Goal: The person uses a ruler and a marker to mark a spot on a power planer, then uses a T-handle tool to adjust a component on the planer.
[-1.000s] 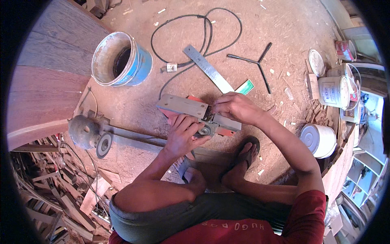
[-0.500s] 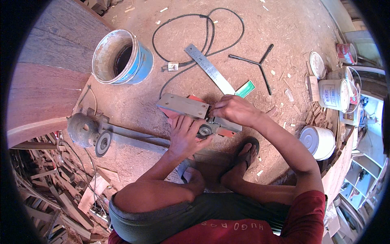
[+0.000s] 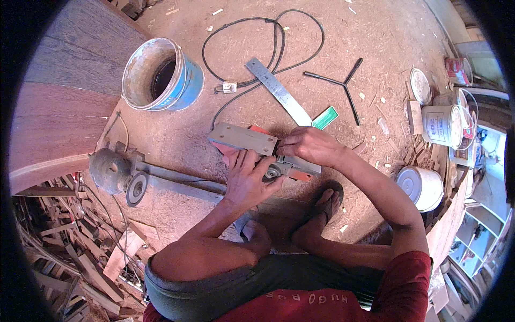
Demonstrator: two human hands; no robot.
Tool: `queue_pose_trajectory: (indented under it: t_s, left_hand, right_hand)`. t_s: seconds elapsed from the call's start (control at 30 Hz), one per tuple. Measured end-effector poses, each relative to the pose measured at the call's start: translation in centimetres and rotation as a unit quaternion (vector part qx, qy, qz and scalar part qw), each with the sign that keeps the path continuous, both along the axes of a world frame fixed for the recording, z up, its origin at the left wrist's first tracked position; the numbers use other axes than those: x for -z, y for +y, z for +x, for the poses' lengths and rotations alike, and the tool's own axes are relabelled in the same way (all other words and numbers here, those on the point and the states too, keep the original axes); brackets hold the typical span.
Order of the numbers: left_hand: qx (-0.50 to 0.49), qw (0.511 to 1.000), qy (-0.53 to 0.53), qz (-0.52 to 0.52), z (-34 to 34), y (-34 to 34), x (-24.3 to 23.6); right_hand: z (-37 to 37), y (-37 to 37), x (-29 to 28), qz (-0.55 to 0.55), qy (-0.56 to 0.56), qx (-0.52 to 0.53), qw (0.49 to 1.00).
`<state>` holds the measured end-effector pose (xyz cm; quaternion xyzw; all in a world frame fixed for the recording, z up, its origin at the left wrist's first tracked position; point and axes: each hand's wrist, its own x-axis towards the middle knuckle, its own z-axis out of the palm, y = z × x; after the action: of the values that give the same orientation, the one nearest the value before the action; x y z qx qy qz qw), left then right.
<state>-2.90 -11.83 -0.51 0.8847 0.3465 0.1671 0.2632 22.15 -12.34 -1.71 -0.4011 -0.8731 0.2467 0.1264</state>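
Left hand [image 3: 248, 181] clamped on near side of planer [image 3: 241, 138], thumb by the small wheel [image 3: 273, 172]. Planer sits in front of the person, flat plates up, red body under; can't tell what bears its weight. Right hand [image 3: 314, 146] has fingers bunched at the slot [image 3: 278, 156] between the plates; can't tell if they pinch anything.

Risks, my judgement: bare fingertips could get nicked if there's a sharp edge in the slot and the right hand slips; planer could roll if left grip loosens; a small part could drop into the dust.

Floor [image 3: 370, 37] is dusty, chips scattered. Beyond planer: looped cord [image 3: 324, 37], metal square [image 3: 279, 93] with green handle, three-armed wrench [image 3: 343, 83]. Left: blue bucket [image 3: 188, 88], grinder [image 3: 110, 170], heap of wood scraps [image 3: 80, 263]. Right: white tub [image 3: 420, 187], pale shelves [image 3: 485, 220] at the edge.
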Motion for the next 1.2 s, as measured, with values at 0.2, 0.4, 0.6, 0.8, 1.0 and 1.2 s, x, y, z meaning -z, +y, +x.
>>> queue_pose_trajectory:
  t_s: [0.2,0.4,0.6,0.8,1.0,1.2]
  left_hand:
    - [0.001,1.000,-0.006,0.014,-0.2,0.2,0.0]
    - [0.006,1.000,-0.006,0.012,-0.2,0.4,0.0]
    - [0.015,1.000,-0.003,0.001,0.1,0.4,-0.3]
    - [0.020,1.000,0.021,0.000,-0.2,0.3,-0.2]
    - [0.048,0.998,0.046,-0.008,0.1,0.8,-1.1]
    - [0.062,0.996,0.060,-0.016,0.0,1.1,-1.7]
  right_hand:
    - [1.0,1.1,-0.4,-0.098,0.062,0.128,0.985]
    - [1.7,1.1,3.7,-0.360,0.101,0.275,0.886]
    - [1.2,0.6,5.2,-0.346,0.157,0.268,0.885]
    - [1.0,0.9,5.3,-0.339,0.134,0.246,0.898]
    - [1.1,1.0,5.0,-0.340,0.113,0.253,0.898]
    - [1.2,1.5,4.4,-0.330,0.098,0.237,0.908]
